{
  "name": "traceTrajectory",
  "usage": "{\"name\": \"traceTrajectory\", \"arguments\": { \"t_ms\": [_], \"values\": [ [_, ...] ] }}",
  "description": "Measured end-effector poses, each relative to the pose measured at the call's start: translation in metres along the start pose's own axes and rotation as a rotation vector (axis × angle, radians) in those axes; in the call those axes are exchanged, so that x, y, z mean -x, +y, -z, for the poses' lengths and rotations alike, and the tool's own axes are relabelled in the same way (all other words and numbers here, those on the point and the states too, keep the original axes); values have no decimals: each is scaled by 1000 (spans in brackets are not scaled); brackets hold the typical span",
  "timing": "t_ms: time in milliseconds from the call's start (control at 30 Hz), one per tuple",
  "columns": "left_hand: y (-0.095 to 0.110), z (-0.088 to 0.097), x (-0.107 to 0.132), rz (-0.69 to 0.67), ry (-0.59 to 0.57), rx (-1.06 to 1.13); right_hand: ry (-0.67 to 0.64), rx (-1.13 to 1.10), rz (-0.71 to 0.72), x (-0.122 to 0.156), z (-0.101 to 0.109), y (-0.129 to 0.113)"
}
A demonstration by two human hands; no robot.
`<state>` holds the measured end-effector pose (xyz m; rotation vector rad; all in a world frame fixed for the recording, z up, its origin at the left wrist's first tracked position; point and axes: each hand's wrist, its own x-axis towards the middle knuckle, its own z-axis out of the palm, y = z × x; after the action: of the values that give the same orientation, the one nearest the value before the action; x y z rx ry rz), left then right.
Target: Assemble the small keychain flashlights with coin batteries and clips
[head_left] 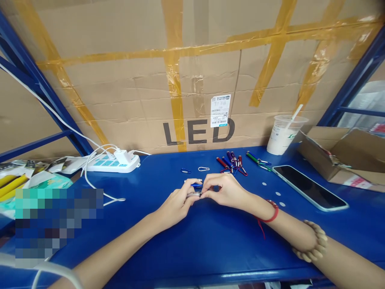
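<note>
Both hands meet over the middle of the blue table. My left hand point(177, 200) is closed, its thumb and fingers around a small silvery cylinder point(193, 194). With thumb and forefinger, my right hand point(224, 189) pinches the dark right end of that cylinder. A blue metal tube point(197, 186) shows just behind, between the hands; whether fingers hold it, I cannot tell. Beyond them lie a blue carabiner point(185, 170) and a silver carabiner point(203, 169). Several red, blue and purple mini flashlights point(231, 162) with carabiners are grouped farther right, beside a green flashlight point(258, 161).
Right of the hands lie a phone point(309, 188) and small whitish discs point(278, 193). A drink cup point(282, 136) and an open cardboard box point(327, 160) stand behind. At left are a white power strip point(111, 162), its cables and yellow-handled tools point(13, 186). A large carton point(135, 100) backs the table.
</note>
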<state>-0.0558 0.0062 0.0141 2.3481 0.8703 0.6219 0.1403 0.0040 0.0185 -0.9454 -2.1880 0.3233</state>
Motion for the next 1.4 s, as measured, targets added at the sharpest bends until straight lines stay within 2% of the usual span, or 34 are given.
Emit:
{"name": "traceTrajectory", "arguments": {
  "t_ms": [167, 367, 500, 600, 800, 900, 1133, 1400],
  "values": [
    [3, 5, 1, -59, -10, -150, -44, -227, -167, -1, -4, -6],
    [5, 7, 2, -197, 120, -266, -122, -546, -461, -5, 2, -19],
    [3, 4, 1, -216, 179, -268, -156, -581, -540, -7, 4, -17],
    [1, 2, 0, -185, 199, -242, -129, -461, -464, -7, 3, -11],
    [5, 3, -1, -56, 191, -104, 123, -65, -5, -4, 6, -6],
    [8, 3, -1, -20, 193, -26, 189, 39, 127, -1, 9, -5],
    [7, 3, 0, 30, 151, 85, 172, 187, 254, 1, 11, -3],
    [10, 1, 0, -43, 79, 146, 192, 141, 223, -2, 14, -5]
  ]
}}
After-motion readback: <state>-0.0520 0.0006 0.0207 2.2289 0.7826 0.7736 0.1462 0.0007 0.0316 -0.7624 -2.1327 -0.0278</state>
